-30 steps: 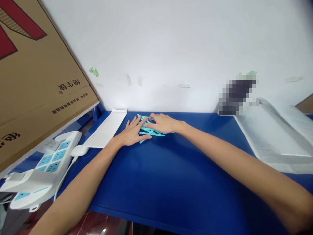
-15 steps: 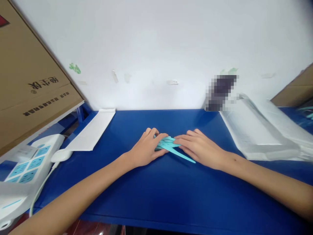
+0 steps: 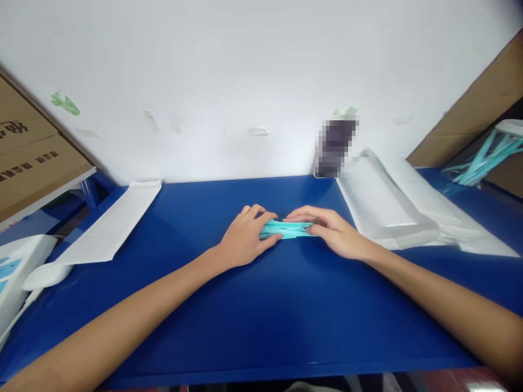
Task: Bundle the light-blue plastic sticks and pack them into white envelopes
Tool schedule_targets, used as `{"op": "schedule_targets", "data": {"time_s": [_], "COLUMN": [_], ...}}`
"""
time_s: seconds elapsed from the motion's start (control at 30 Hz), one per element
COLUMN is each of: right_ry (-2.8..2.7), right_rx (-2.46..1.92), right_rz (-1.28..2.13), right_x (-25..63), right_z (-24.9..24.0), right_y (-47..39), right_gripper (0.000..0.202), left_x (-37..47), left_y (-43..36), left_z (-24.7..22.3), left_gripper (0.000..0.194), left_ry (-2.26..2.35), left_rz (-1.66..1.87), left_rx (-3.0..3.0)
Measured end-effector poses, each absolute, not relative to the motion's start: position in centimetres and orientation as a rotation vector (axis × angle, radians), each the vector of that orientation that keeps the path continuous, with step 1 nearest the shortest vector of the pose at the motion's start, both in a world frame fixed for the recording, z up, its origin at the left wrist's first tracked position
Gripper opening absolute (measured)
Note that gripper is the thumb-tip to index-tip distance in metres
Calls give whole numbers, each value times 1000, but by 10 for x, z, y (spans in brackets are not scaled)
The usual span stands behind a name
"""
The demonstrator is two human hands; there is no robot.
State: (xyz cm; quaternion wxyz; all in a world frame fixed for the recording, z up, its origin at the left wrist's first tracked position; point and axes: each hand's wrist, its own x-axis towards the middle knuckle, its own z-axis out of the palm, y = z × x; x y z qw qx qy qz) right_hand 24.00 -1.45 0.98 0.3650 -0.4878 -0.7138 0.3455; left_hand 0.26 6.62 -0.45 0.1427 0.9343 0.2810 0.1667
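A small bundle of flat turquoise strips (image 3: 289, 230) lies across the blue table between my two hands; their exact kind I cannot make out. My left hand (image 3: 244, 233) grips its left end, thumb in front and fingers behind. Around the right end my right hand (image 3: 333, 231) is closed, with the thumb on the near side and the fingers along the far side. The strips lie close together, and both ends are partly hidden by the hands.
Clear plastic bags (image 3: 392, 212) lie at the right, near a blurred-out dark object (image 3: 337, 144) against the wall. More turquoise strips (image 3: 486, 158) hang at far right. A white flat sleeve (image 3: 118, 223), a white charger (image 3: 47, 276) and a power strip (image 3: 20, 256) are at left.
The view has turned rightward. One strip that stuck out toward the right front now lies in line with the bundle. My right hand has shifted to the bundle's right end.
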Motion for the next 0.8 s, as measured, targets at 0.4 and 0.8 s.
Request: {"op": "schedule_targets", "data": {"time_s": [0.4, 0.8], "right_ry": [-1875, -2265], "right_rx": [-1406, -1238], "right_rz": [513, 291], "right_x": [215, 220], "right_z": [1, -10], "right_y": [-15, -22], "right_gripper": [28, 31], "left_x": [11, -21], "left_y": [58, 85], "left_z": [-2, -3], "left_gripper": [46, 57], "left_ry": [723, 437], "left_rz": [868, 480], "left_rx": [2260, 2861]}}
